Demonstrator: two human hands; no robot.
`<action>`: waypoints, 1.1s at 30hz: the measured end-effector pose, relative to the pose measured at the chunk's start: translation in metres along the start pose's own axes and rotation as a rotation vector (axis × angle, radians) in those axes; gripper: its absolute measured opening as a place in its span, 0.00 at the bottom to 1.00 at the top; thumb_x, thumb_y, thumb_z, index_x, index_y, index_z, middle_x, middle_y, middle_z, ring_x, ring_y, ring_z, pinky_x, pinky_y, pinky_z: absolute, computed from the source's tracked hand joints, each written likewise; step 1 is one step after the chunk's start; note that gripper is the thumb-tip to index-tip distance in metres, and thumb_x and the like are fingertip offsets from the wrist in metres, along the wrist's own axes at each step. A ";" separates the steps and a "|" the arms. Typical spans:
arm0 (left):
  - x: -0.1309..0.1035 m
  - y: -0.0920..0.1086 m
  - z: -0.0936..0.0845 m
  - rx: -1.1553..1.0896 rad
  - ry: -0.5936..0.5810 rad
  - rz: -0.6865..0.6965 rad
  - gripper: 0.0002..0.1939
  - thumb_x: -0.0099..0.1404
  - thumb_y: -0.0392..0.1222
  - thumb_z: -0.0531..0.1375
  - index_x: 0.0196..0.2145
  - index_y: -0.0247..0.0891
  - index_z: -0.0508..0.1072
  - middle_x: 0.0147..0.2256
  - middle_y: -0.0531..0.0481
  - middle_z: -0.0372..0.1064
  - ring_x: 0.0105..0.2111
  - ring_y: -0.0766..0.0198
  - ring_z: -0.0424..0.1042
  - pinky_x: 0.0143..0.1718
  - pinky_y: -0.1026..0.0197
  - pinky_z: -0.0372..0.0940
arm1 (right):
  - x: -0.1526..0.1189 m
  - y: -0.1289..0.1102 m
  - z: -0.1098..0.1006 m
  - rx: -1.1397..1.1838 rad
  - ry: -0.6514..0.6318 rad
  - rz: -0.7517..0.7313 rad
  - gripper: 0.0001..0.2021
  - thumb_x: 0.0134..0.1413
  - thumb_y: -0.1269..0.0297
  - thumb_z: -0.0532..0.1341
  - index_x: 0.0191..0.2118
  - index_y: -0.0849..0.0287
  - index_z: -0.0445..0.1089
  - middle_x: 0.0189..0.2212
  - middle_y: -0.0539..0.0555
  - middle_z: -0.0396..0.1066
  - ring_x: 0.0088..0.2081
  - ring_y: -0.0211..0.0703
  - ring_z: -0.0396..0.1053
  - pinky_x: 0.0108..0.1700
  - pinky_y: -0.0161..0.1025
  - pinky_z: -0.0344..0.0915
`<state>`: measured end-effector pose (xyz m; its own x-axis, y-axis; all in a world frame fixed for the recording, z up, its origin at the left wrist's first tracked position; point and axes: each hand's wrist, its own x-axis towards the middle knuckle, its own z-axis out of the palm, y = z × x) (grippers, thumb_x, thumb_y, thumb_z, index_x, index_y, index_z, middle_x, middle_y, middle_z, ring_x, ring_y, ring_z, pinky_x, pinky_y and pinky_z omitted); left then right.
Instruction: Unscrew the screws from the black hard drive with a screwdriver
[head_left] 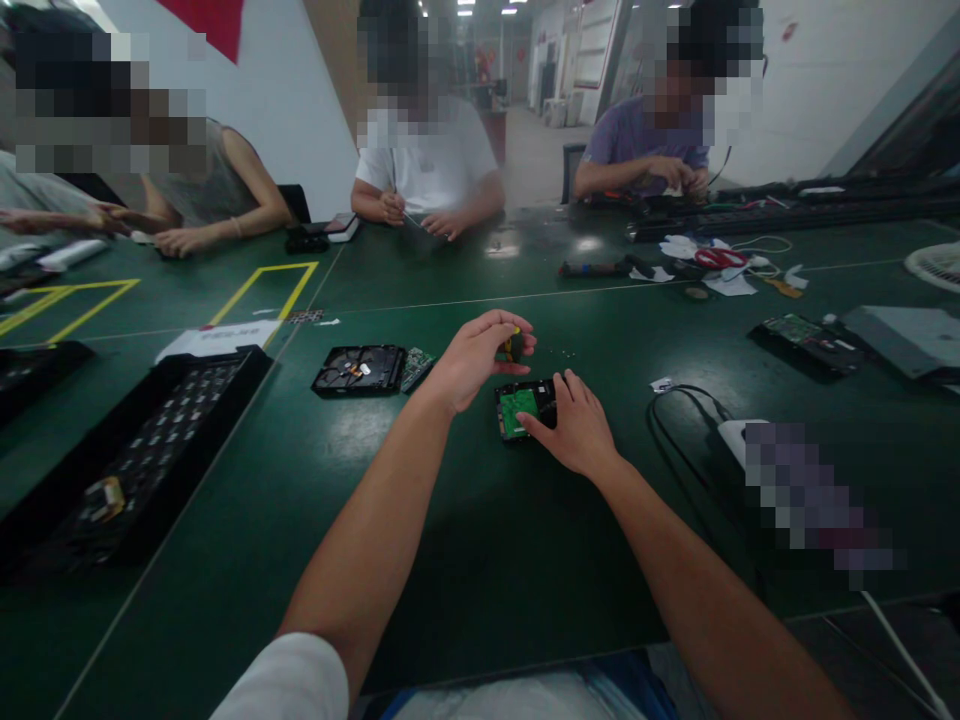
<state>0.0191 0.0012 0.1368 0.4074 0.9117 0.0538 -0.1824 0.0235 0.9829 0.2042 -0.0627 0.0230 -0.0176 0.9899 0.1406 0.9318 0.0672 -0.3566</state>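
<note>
In the middle of the table lies a hard drive [519, 412] with its green circuit board facing up. My right hand [576, 425] grips it from the right, thumb on the board and fingers over the far edge. Above its far left side, my left hand [487, 355] is closed around a screwdriver [514, 345] with a yellow and dark handle; its shaft is hidden. Tiny pale bits, possibly screws, lie just beyond the drive. Left of my left hand are another hard drive [358, 370], black side up, and a loose circuit board [417, 369].
A long black tray [142, 450] with small parts stands at left. To the right are a cable [679, 388], a white device [739, 440], another drive [808, 343] and a grey metal case [904, 340]. Several people work across the table among scraps and tools.
</note>
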 end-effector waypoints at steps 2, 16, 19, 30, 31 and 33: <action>-0.001 0.001 0.001 0.024 -0.002 0.005 0.07 0.71 0.42 0.57 0.39 0.37 0.74 0.40 0.44 0.74 0.42 0.58 0.74 0.36 0.58 0.74 | 0.000 0.000 0.000 0.008 -0.005 0.004 0.51 0.60 0.30 0.54 0.73 0.71 0.52 0.73 0.73 0.49 0.74 0.69 0.46 0.72 0.61 0.47; 0.000 -0.001 -0.004 0.184 -0.014 0.070 0.11 0.69 0.47 0.62 0.42 0.38 0.79 0.40 0.46 0.74 0.40 0.62 0.72 0.33 0.64 0.70 | -0.003 0.007 -0.004 0.124 -0.006 0.046 0.52 0.62 0.29 0.52 0.75 0.70 0.48 0.74 0.71 0.47 0.75 0.65 0.45 0.72 0.58 0.49; 0.001 -0.003 -0.007 0.213 -0.008 0.081 0.13 0.69 0.48 0.62 0.46 0.40 0.81 0.42 0.46 0.73 0.41 0.61 0.71 0.33 0.63 0.70 | -0.002 0.005 0.000 0.099 0.015 0.056 0.53 0.60 0.29 0.53 0.75 0.70 0.47 0.74 0.71 0.48 0.75 0.65 0.44 0.73 0.58 0.47; 0.001 -0.003 -0.010 0.190 -0.017 0.082 0.13 0.68 0.47 0.63 0.47 0.41 0.81 0.42 0.46 0.73 0.40 0.62 0.70 0.35 0.63 0.72 | 0.006 0.007 0.008 0.042 0.064 0.052 0.52 0.61 0.31 0.54 0.73 0.74 0.50 0.71 0.74 0.54 0.74 0.67 0.48 0.73 0.60 0.46; 0.001 -0.003 -0.011 0.183 -0.016 0.085 0.13 0.68 0.47 0.63 0.47 0.41 0.81 0.42 0.46 0.73 0.41 0.61 0.70 0.35 0.63 0.72 | 0.007 0.007 0.008 0.042 0.068 0.047 0.52 0.61 0.31 0.54 0.72 0.75 0.51 0.70 0.74 0.55 0.73 0.67 0.48 0.73 0.60 0.46; 0.002 -0.005 -0.012 0.166 -0.021 0.095 0.13 0.68 0.47 0.63 0.47 0.41 0.81 0.43 0.46 0.73 0.41 0.61 0.70 0.37 0.61 0.73 | 0.012 0.008 0.007 0.038 0.083 0.046 0.51 0.61 0.32 0.55 0.71 0.77 0.52 0.69 0.76 0.56 0.73 0.68 0.49 0.72 0.59 0.47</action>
<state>0.0097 0.0081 0.1301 0.4139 0.8980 0.1495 -0.0719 -0.1315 0.9887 0.2086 -0.0499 0.0157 0.0562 0.9784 0.1988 0.9164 0.0284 -0.3993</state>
